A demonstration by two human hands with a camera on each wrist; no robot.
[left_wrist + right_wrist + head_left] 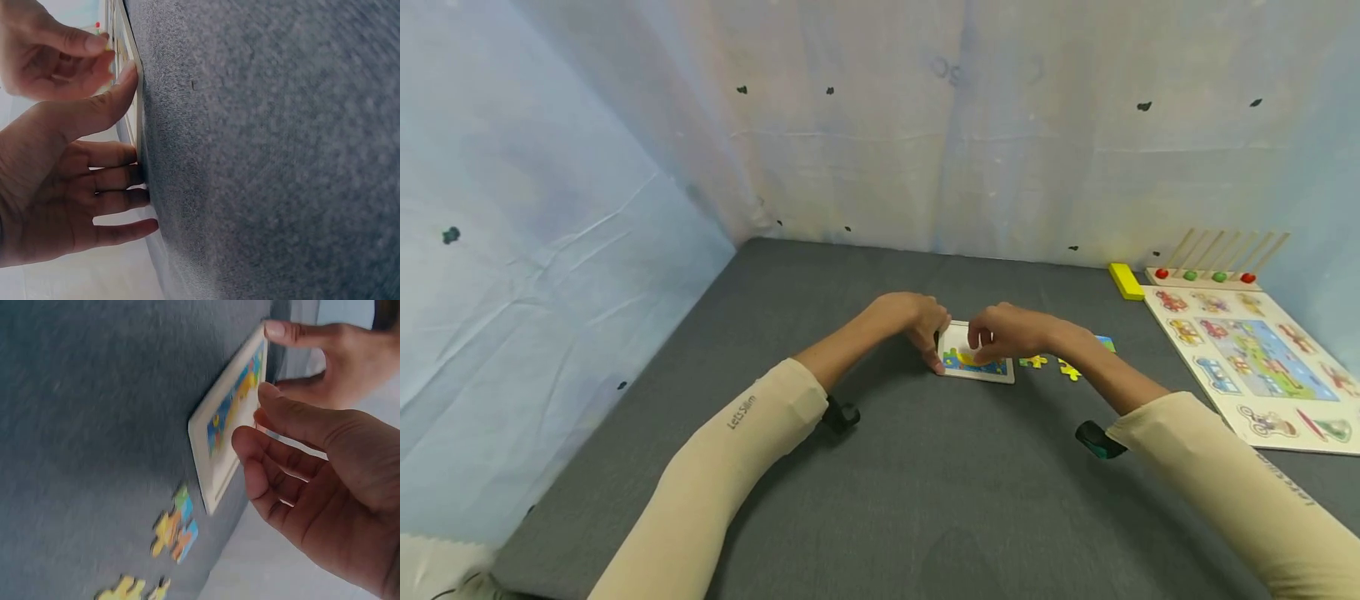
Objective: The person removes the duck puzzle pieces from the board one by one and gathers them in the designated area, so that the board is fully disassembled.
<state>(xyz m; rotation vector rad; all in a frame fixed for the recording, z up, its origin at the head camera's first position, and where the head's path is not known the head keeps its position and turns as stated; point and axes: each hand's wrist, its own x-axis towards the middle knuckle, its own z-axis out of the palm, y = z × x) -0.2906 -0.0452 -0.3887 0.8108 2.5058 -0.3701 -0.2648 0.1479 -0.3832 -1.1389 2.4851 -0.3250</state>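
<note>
A small pale puzzle tray [977,377] lies on the dark cloth, with blue, green and yellow picture pieces along its near side. My left hand [925,327] grips its left end, thumb on the near corner and fingers toward the far side. Over the tray, my right hand [1011,331] brings thumb and index finger close together. A yellow sliver shows at that thumb's tip in the left wrist view, seemingly a pinched puzzle piece [109,46], mostly hidden by fingers. In the right wrist view, loose puzzle pieces [165,532] lie beside the tray.
To the right lies a large picture puzzle board [1221,417]. Behind it stands a rack of thin sticks with red and green beads [1220,276], beside a yellow block [1125,282]. More loose pieces [1069,370] lie near the right forearm. A pale sheet [880,167] hangs behind the table.
</note>
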